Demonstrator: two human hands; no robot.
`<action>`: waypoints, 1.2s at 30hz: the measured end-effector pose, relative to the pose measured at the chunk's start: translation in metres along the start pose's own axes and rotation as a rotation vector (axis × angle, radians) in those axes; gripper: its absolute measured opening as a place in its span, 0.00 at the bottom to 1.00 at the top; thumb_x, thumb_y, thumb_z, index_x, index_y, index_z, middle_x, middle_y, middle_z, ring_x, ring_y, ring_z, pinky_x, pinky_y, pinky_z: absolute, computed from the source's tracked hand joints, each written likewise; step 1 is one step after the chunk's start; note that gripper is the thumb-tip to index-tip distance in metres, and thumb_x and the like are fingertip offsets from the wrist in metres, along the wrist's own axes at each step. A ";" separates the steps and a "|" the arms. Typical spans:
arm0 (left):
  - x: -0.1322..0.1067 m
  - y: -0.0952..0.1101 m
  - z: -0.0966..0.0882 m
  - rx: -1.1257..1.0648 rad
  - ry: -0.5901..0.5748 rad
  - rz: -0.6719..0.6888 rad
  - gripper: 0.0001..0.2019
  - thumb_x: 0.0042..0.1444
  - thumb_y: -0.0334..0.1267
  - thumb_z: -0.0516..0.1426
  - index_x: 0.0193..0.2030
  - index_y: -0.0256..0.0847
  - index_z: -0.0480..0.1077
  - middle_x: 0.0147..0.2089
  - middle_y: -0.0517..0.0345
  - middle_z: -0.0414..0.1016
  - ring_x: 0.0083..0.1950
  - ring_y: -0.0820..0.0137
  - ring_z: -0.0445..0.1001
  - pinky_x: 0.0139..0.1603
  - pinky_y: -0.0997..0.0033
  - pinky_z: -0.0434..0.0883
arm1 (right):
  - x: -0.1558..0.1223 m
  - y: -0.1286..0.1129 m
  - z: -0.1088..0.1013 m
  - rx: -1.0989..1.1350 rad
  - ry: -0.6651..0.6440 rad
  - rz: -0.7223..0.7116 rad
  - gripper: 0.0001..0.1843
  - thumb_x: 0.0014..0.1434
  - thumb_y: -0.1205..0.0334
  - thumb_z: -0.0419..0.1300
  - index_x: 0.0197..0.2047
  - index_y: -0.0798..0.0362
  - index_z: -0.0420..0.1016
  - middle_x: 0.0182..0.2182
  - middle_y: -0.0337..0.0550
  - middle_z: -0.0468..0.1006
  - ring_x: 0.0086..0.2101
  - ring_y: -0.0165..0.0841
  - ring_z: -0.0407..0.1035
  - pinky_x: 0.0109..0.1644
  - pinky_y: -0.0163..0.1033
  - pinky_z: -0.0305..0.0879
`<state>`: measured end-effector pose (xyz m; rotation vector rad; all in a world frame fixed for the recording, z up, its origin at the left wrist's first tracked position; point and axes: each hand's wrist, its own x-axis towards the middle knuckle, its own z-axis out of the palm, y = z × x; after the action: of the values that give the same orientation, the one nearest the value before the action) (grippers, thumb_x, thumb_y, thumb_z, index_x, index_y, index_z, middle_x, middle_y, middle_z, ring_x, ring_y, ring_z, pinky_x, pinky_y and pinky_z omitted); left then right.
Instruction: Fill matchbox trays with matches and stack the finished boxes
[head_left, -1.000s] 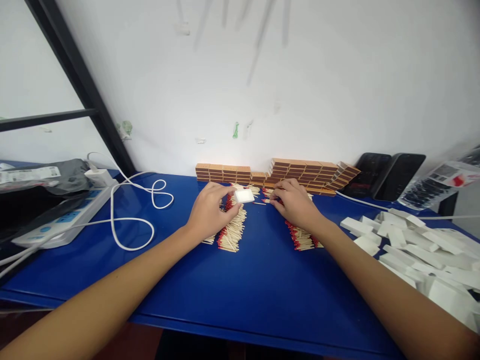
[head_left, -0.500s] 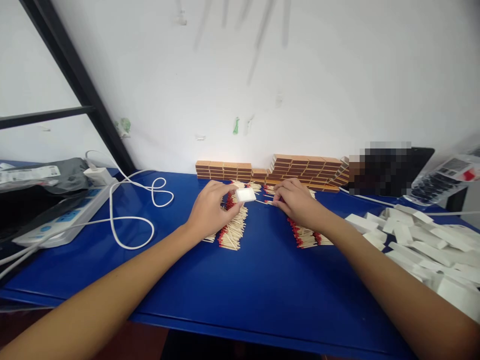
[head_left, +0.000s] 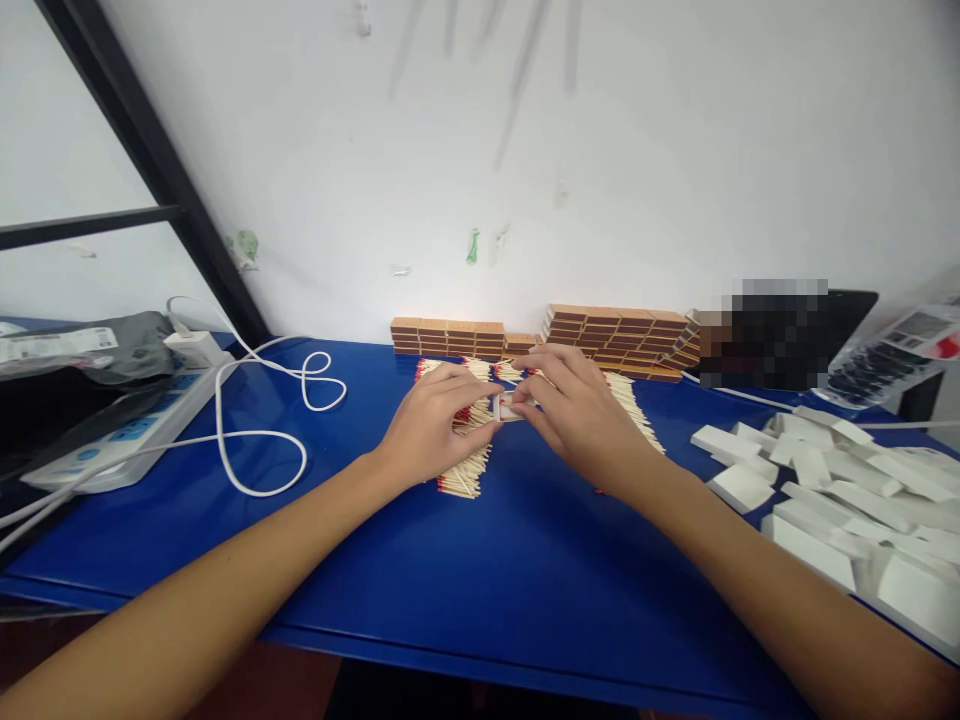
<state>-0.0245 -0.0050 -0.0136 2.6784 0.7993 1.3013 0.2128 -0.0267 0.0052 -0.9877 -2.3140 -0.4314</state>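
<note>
Between the fingertips of my left hand [head_left: 427, 425] is a small white matchbox tray [head_left: 507, 413], held by its left end just above the table. My right hand [head_left: 585, 415] reaches over the tray's right end, thumb and fingers pinched on matches, of which a red tip shows inside; its fingers hide most of them. Beside and beneath my left hand lies a pile of red-tipped matches [head_left: 463, 475]. Another row of matches [head_left: 634, 410] is partly covered by my right hand, and a few loose matches [head_left: 508, 371] lie behind the tray.
Brown matchboxes are stacked by the wall, a low stack [head_left: 448, 338] and a taller one [head_left: 615, 330]. White empty trays [head_left: 847, 480] heap up at the right. On the left are a power strip [head_left: 135, 430] and a looped white cable [head_left: 262, 495]. A dark, partly blurred object [head_left: 795, 340] stands back right.
My right hand has moved left with the matches, from behind the table's middle to the tray. The tray has shifted slightly right and lower, its open side now showing.
</note>
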 end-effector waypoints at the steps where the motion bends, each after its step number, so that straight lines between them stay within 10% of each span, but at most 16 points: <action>1: 0.000 0.001 -0.001 -0.003 -0.004 -0.014 0.15 0.65 0.36 0.68 0.57 0.45 0.81 0.48 0.54 0.87 0.54 0.57 0.80 0.58 0.49 0.79 | 0.000 0.000 0.000 -0.009 -0.019 0.005 0.10 0.75 0.64 0.55 0.44 0.49 0.78 0.58 0.58 0.81 0.64 0.54 0.66 0.63 0.64 0.67; 13: 0.000 -0.002 -0.002 0.107 0.056 -0.129 0.16 0.63 0.36 0.69 0.57 0.41 0.81 0.47 0.52 0.86 0.51 0.58 0.80 0.53 0.53 0.79 | -0.003 0.026 -0.005 0.052 -0.023 0.101 0.13 0.76 0.59 0.55 0.44 0.49 0.81 0.52 0.55 0.82 0.57 0.50 0.68 0.59 0.58 0.66; 20: 0.000 -0.008 -0.003 0.126 0.072 -0.282 0.11 0.62 0.37 0.70 0.51 0.45 0.81 0.48 0.57 0.88 0.50 0.58 0.81 0.52 0.55 0.78 | -0.024 0.067 0.020 0.009 -0.267 0.294 0.08 0.68 0.57 0.63 0.38 0.50 0.79 0.48 0.55 0.81 0.55 0.53 0.66 0.55 0.57 0.63; 36: 0.000 -0.008 -0.001 0.114 0.056 -0.257 0.15 0.62 0.38 0.69 0.55 0.46 0.80 0.48 0.56 0.87 0.51 0.58 0.80 0.52 0.54 0.78 | -0.028 0.073 0.028 -0.020 -0.316 0.272 0.08 0.69 0.60 0.61 0.37 0.49 0.77 0.49 0.55 0.81 0.54 0.52 0.67 0.54 0.54 0.64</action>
<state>-0.0294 0.0019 -0.0154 2.5223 1.2126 1.3079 0.2719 0.0209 -0.0291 -1.4457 -2.3994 -0.1982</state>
